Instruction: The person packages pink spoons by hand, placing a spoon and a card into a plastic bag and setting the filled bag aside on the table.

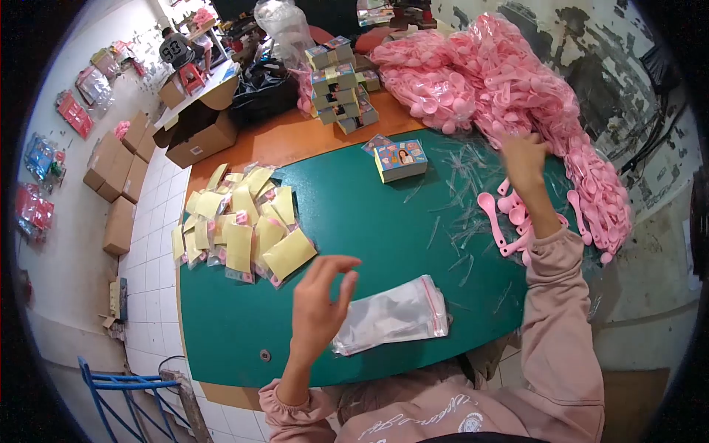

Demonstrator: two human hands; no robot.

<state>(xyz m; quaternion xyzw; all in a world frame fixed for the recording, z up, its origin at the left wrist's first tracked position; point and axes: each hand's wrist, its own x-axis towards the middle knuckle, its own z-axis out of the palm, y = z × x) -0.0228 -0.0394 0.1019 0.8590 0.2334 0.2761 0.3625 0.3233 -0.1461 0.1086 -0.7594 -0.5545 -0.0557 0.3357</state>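
Note:
My left hand [322, 301] hovers at the near side of the green table, thumb apart from the curved fingers, nothing between them. Just right of it lies a stack of clear plastic bags [395, 316]. At the right, my right hand [523, 166] reaches over the near edge of a big heap of pink measuring spoons [506, 81]; it is smeared by motion and its fingertips are hidden. Below that wrist, several loose pink spoons [490, 214] lie on the table. A stack of printed cards [401, 160] stands near the middle.
Packed bags with yellow cards [251, 221] are piled at the left. Thin clear plastic strips [467, 199] litter the table near the spoons. Bundled card stacks [340, 88] stand at the back. A cardboard box [199, 140] and a seated person [177, 50] are beyond.

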